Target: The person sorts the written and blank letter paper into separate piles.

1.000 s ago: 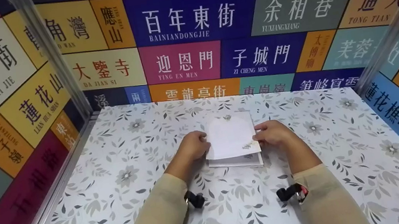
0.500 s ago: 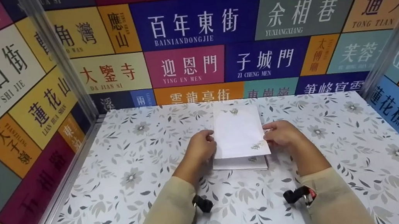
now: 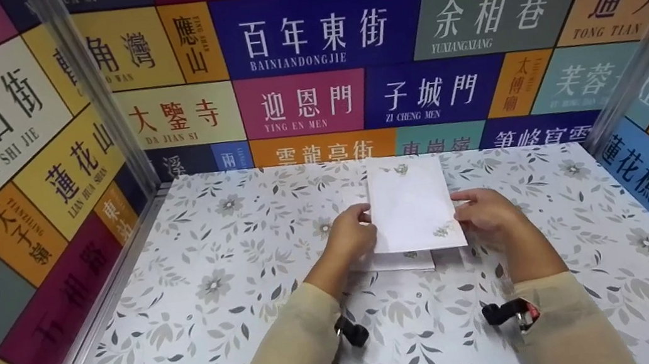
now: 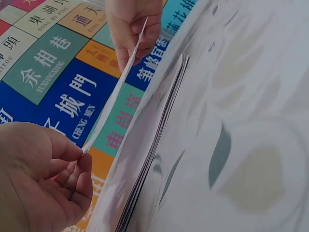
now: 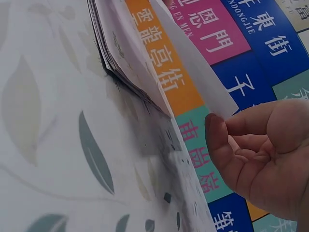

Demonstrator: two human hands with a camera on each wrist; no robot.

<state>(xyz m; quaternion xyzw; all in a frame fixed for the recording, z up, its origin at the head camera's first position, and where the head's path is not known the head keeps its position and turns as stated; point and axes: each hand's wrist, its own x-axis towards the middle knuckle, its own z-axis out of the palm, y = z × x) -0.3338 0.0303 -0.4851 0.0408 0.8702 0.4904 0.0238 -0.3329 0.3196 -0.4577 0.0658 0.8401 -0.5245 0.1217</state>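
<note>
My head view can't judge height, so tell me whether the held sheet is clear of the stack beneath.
Observer: It is: from the left wrist, the wall shows between the sheet and the stack.
Operator: Describe the stack's edge.
Observer: From the left wrist, several thin layers show along it.
Operator: Now the sheet's shape.
Observer: Seen nearly edge-on there, it looks slightly bowed between the left hand and right hand.

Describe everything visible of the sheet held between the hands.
The white sheet is thin, rectangular and papery, with a small leafy print near its top and another near its lower right corner. Slightly bowed, it is held clear of the stack below, the left grip pinching one side edge, the right grip the other.
</note>
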